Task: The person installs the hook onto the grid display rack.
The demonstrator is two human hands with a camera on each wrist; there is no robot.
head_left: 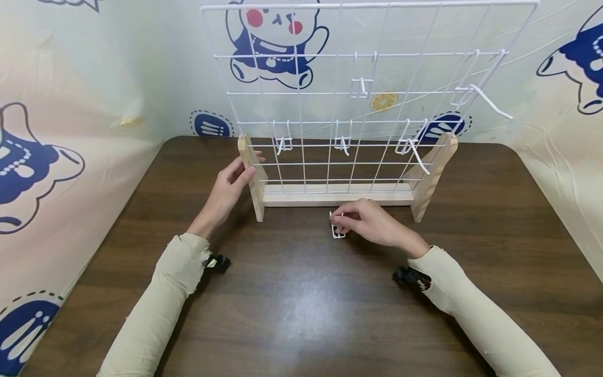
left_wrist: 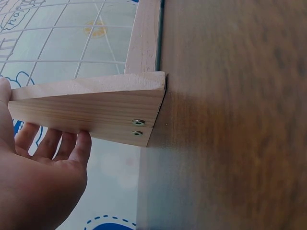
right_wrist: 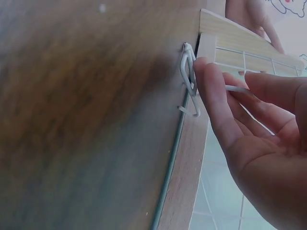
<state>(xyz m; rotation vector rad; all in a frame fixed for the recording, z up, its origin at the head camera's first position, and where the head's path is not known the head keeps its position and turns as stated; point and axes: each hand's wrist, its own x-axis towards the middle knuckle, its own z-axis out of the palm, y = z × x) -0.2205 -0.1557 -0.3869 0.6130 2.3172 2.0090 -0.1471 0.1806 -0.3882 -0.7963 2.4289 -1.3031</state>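
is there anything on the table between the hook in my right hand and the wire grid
Nothing visible does. The right hand pinches the white hook just in front of the wooden base of the wire grid, with only bare table between. The left hand holds the stand's left foot, off to the side.

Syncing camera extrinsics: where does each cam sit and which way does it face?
Head: above the table, looking forward and down at the wire grid rack; both sleeved arms show.
Left wrist: by the left hand, facing the rack's wooden foot it holds.
Right wrist: by the right hand, facing the white hook it pinches.
Shared: all three show the rack's wood base and the table.
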